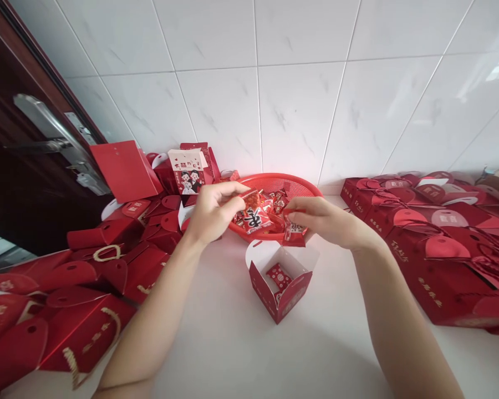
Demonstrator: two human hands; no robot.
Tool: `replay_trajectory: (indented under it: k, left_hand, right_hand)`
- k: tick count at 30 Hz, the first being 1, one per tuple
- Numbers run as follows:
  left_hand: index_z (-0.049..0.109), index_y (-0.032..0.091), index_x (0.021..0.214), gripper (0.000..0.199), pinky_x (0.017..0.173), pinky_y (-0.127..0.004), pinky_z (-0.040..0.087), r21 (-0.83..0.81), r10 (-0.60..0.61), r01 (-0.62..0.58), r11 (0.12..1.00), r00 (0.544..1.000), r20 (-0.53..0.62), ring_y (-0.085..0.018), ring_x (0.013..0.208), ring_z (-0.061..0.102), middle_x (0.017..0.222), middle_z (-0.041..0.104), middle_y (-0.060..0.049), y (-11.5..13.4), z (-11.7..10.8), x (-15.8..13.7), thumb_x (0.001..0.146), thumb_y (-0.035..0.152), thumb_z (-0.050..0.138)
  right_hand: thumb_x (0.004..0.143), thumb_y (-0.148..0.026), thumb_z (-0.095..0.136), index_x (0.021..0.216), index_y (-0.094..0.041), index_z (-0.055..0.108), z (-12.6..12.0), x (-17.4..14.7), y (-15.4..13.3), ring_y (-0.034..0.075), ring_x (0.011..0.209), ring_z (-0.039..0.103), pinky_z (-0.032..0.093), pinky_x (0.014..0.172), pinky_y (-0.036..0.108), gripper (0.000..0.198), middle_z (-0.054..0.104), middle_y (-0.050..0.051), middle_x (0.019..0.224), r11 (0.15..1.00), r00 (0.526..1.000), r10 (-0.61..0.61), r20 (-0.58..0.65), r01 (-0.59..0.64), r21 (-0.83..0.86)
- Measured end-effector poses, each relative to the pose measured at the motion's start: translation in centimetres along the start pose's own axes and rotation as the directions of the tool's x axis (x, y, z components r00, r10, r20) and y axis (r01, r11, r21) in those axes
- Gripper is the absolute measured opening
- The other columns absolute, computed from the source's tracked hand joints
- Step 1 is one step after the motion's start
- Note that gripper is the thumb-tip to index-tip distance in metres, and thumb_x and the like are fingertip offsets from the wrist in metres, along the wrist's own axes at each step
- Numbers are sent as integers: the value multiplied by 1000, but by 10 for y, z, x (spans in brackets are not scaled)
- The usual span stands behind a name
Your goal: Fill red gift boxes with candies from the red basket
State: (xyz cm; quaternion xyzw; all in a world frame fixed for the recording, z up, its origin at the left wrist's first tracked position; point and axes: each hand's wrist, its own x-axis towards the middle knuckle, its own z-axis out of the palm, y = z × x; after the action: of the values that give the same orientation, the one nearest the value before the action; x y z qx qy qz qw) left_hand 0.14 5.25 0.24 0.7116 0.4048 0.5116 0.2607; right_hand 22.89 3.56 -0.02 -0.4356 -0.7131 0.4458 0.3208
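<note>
My left hand (217,213) pinches a red snack packet (256,215) with bold black lettering, held over the left side of a red plastic basket (289,180). Between the thumb and fingers of my right hand (322,219) is a smaller red and white packet (293,227), at the basket's front right. Many wrapped pieces (280,200) lie inside the basket. Just in front of it stands a small red gift box (279,291) with its flaps up and white inside. A red patterned packet (279,275) rests in that box.
Red gift boxes with cord handles (89,332) crowd the left side. More red boxes (432,266) stand in rows at the right. Behind are a white tiled wall (216,111) and a dark door with a metal handle (52,124) at left.
</note>
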Motion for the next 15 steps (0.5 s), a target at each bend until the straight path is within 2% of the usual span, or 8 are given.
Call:
replay_trajectory:
  k: [3,5,8,10,13,15]
  left_hand:
    - [74,16,70,14,55,-24,45,2,6,-6,1000,997,-82,-13,58,56,62,65,1,-2,-7,2,67,23,62]
    - [73,16,70,14,55,-24,45,2,7,-7,1000,997,-79,-13,58,56,62,64,1,-2,-8,2,67,23,62]
    - [74,15,74,16,57,-25,47,3,1,-1,1000,1000,-12,-14,61,59,65,67,0,1,-6,1,69,23,61]
    - [75,15,79,18,60,-25,49,5,5,-6,1000,998,61,-16,65,61,71,70,-1,2,-2,-1,72,22,60]
    - [76,16,88,20,69,-27,54,5,41,-42,999,982,185,-18,77,67,83,74,-2,3,6,-4,78,21,60]
    - [75,17,95,20,77,-29,56,4,61,-64,998,967,246,-20,87,69,93,75,-4,2,12,-6,82,22,60]
  right_hand:
    - [86,-24,61,78,-20,67,12,4,2,15,68,58,46,61,28,11,64,1,78,989,981,-35,193,62,-136]
    - [86,-20,60,78,-20,66,18,6,4,15,70,57,44,62,28,10,65,1,79,974,970,-39,240,90,-208]
    - [89,-25,58,77,-20,63,20,8,4,15,71,57,45,63,28,14,62,1,77,974,990,-43,131,71,-215]
    - [94,-35,55,79,-19,61,16,6,0,15,73,59,48,65,28,22,62,2,78,990,995,-82,64,89,-113]
    - [96,-49,54,87,-18,63,9,1,-7,15,77,61,50,68,28,34,64,4,84,986,985,-167,52,166,29]
    - [93,-50,59,92,-18,65,5,-1,-10,15,77,60,50,67,28,33,64,3,85,981,979,-189,75,185,56]
